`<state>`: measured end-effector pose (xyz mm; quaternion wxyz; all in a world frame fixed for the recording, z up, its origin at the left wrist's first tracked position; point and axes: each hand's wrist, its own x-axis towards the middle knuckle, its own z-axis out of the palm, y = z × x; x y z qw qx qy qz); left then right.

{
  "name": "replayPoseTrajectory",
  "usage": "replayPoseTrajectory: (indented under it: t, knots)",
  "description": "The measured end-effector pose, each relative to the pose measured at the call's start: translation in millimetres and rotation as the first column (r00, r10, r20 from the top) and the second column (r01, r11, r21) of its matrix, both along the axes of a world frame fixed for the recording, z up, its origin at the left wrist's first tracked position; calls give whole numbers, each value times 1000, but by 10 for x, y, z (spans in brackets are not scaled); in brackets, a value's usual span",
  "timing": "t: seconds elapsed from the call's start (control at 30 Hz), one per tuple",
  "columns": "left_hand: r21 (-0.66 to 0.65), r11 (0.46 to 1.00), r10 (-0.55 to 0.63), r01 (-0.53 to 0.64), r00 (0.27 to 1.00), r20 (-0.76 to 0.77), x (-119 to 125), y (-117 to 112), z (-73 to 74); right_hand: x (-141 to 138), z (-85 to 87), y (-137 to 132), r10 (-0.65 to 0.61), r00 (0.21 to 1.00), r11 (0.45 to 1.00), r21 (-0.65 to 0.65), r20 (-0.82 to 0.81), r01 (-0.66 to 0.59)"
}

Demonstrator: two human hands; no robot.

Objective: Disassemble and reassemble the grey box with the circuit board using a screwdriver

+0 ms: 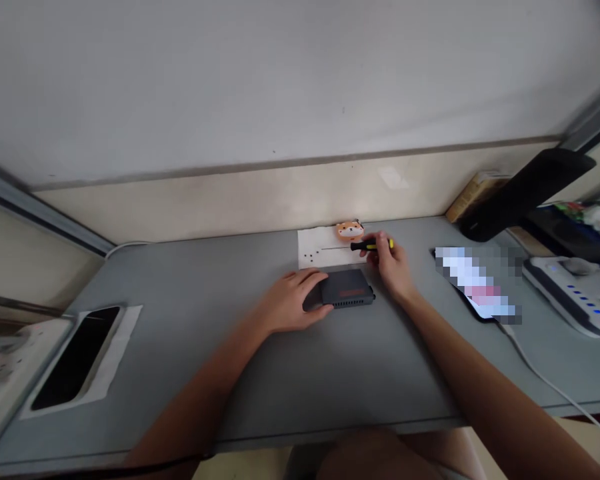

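Toward the far edge of the grey desk [190, 267], I watch from afar as the left hand [295, 300] grasps the flat dark box [347, 287] by its left side, thumb at the near edge and fingers over the far one, while the right hand [390, 270] grips a screwdriver [373, 246] by its handle. I judge the work to be partway: a few tiny dark pieces [317, 252], probably screws, lie loose on the white paper [307, 242], yet the casing looks closed, and I cannot tell whether any are fitted on its hidden underside. The box is matte and low, with small vents along its near face and a reddish marking on top; the screwdriver's black-and-yellow handle seems rubbery, its shaft thin and straight; just behind, an orange animal-faced object [350, 231] looks smooth and rounded
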<state>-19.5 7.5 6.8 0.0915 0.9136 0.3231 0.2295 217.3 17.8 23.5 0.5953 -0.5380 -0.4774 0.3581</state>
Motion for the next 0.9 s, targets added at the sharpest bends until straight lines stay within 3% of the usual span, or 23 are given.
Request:
replayPoseTrajectory:
  t: [0.33,0.6,0.77,0.9]
  knots:
    - [52,998,20,-20,1000,15,-22,39,46,19,-46,-14,59,987,998,8,148,-60]
    - [-180,971,179,-159,979,102,55,-2,118,33,-42,-15,92,978,996,-8,186,-92]
    - [-380,863,396,-333,913,99,141,-76,184,28,29,-27,32,999,998,-62,20,-30]
    - [-394,872,387,-290,902,194,165,-83,141,43,102,-38,16,984,995,-91,-175,-33]
